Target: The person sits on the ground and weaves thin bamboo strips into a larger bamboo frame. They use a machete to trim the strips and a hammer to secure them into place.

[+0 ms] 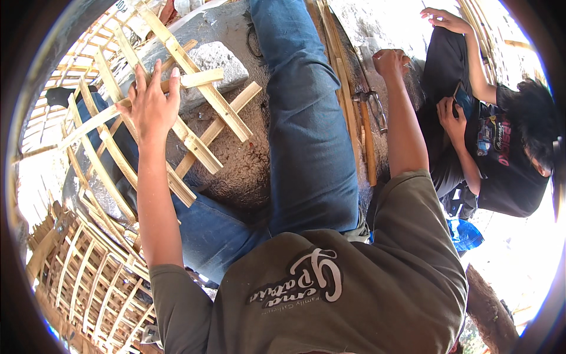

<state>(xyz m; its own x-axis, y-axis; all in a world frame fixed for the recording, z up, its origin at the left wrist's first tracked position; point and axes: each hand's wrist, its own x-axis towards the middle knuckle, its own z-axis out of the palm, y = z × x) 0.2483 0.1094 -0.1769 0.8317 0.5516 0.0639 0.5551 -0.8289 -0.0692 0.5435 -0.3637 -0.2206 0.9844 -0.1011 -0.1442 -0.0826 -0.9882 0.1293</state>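
Observation:
My left hand [152, 106] lies over a lattice of split bamboo strips [194, 141], fingers and thumb stretched apart. Its palm rests by a crosspiece [203, 78] that runs across the long strips. Off to the right, my right hand [392, 62] is closed, with the fingers curled in. Whatever it may hold is hidden. Close below it lie a wooden-handled hammer [369, 147] and metal pliers [382, 118].
A grey stone block [215, 68] stands under the lattice. My jeans-clad leg [312, 135] stretches between my hands, with long bamboo strips [345, 100] beside it. At right sits another person [501, 147] holding a phone [463, 101]. More bamboo lattice [94, 277] stands at lower left.

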